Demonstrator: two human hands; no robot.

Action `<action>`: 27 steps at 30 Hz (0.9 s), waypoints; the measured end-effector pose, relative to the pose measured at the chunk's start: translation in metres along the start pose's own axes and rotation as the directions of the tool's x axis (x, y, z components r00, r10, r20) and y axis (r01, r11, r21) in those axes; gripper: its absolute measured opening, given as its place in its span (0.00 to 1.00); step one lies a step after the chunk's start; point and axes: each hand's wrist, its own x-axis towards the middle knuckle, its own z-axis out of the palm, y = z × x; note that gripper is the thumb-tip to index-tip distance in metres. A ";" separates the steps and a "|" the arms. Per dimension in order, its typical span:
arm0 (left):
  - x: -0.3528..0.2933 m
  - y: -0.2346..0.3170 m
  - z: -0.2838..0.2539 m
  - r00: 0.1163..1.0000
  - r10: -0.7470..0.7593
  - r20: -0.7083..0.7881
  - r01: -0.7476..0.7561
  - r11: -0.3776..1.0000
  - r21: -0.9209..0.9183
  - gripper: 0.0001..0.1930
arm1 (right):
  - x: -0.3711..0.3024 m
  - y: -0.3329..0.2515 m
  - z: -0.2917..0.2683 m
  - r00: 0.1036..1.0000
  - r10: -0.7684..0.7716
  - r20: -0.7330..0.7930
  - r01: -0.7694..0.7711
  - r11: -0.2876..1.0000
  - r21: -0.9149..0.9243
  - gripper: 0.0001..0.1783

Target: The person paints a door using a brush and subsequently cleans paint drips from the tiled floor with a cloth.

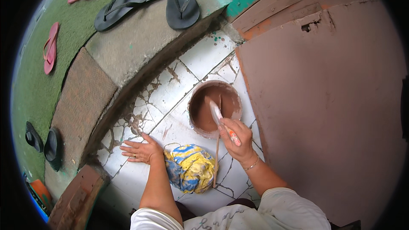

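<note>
My right hand (237,138) grips a paintbrush (216,111) with a pale handle, orange near its end. The brush reaches into a round tub (203,133) of brown paint (230,104), and its tip is down in the paint. A thin stick (216,162) runs from inside the tub over its near rim to the floor, passing close to my right hand. My left hand (142,150), a ring on one finger, lies with fingers spread on the white tiled floor (170,121). Between my forearms sits a crumpled yellow and blue cloth (191,168).
A large brown-painted panel (324,115) fills the right side. A concrete step (132,55) borders the tiles at the left, with grey flip-flops (182,8) on it. Pink flip-flops (50,49) lie on green carpet (76,25). A brown wooden piece (79,196) stands lower left.
</note>
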 end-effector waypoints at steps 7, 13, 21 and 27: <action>0.002 0.001 0.002 0.997 0.008 -0.078 -0.010 1.000 -0.026 0.45 | -0.011 0.004 0.002 0.757 0.646 0.100 -0.612 0.646 0.457 0.08; 0.000 0.001 -0.001 0.994 0.028 -0.103 -0.035 0.998 -0.061 0.45 | -0.001 0.030 -0.032 0.671 0.663 0.332 -0.620 0.258 0.741 0.10; 0.002 0.001 -0.002 0.998 0.036 -0.047 -0.039 0.997 -0.059 0.45 | 0.001 0.003 -0.038 0.742 0.597 0.305 -0.649 0.526 0.550 0.13; 0.002 -0.003 0.001 0.998 0.041 -0.052 -0.043 0.998 -0.047 0.45 | 0.003 -0.004 -0.049 0.850 0.494 0.182 -0.525 0.772 0.359 0.09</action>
